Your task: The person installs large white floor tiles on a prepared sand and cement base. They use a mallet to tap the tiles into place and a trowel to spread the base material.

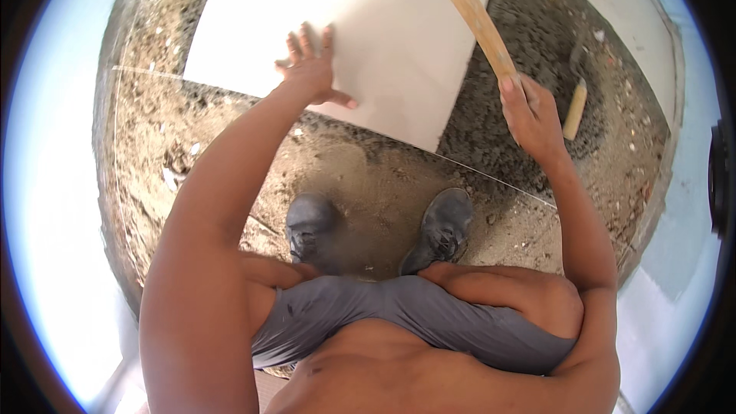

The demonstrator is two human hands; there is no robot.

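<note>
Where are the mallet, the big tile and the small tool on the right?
Mallet (481, 27), head view: wooden handle.
Big tile (395, 57), head view: bare top surface.
Small tool (575, 111), head view: pale handle.

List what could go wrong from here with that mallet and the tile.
1. The left hand is spread flat on the pale tile while the right hand grips the wooden-handled mallet; a stray blow might catch the fingers.
2. A hard hit near the tile's exposed corner could chip it or tip it unevenly.
3. The thin string runs close to the tile's near edge, so a shoe or hand might snag it.
</note>
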